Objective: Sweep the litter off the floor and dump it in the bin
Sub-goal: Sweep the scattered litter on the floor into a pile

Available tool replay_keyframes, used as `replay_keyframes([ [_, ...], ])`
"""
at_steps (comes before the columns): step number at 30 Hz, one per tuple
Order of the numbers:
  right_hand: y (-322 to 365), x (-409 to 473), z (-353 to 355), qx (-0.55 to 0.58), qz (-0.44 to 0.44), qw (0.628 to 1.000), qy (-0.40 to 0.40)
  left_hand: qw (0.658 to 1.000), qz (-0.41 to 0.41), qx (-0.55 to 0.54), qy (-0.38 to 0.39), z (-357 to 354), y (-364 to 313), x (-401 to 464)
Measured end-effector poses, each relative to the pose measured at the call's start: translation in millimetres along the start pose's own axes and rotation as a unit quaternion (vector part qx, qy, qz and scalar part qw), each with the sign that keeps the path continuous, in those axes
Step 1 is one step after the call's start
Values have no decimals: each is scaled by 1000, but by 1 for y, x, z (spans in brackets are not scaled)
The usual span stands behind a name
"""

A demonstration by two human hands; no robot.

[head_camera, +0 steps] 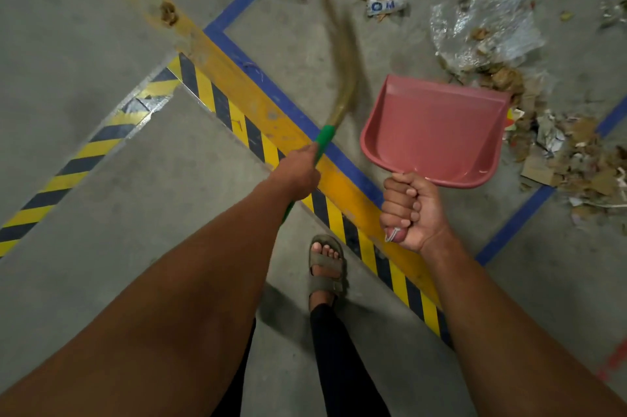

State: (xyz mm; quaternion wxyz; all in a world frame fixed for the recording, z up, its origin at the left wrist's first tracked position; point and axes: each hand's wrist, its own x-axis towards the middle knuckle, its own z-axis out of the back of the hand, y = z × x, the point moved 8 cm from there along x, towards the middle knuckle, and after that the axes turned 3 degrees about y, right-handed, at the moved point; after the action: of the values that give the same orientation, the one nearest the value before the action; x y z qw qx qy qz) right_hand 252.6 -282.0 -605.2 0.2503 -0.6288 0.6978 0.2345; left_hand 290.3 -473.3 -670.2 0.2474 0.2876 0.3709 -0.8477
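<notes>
Litter (556, 158) heaped floor's rt edge | L hand (298, 172) grips broom (339, 83) | R hand (410, 213) clenches dustpan (437, 131) handle | tip: lip flat, short strokes.

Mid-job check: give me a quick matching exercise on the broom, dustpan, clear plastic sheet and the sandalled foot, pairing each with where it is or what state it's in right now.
Things:
1. broom
2. dustpan
3. clear plastic sheet
4. sandalled foot

Places or states:
A. lying crumpled on the floor beyond the pan
B. held by the right hand, pan empty
C. standing beside the yellow-and-black striped tape
D. gripped at its green handle by the left hand, bristles blurred

Pairs: 1-D, 2-B, 3-A, 4-C
</notes>
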Motion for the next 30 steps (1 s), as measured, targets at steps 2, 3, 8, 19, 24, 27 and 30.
replay_keyframes([
  [2,1,3,-8,-5,2,1000,-6,998,-70,-3,-2,14,-12,6],
  [3,2,6,-13,-7,3,1000,-7,995,-98,-2,-6,22,-14,7],
  [8,4,27,-47,-11,3,1000,23,988,-132,1,-79,67,14,-14],
  [19,-28,86,-87,-5,2,1000,29,978,145,-21,-150,140,125,2],
  [24,-44,102,-92,1,3,1000,7,998,21,56,-15,150,93,33],
  [27,-50,110,-102,10,0,1000,8,995,-87,53,8,156,80,37],
  [30,-52,119,-114,7,2,1000,5,989,-141,40,-7,163,90,30],
])
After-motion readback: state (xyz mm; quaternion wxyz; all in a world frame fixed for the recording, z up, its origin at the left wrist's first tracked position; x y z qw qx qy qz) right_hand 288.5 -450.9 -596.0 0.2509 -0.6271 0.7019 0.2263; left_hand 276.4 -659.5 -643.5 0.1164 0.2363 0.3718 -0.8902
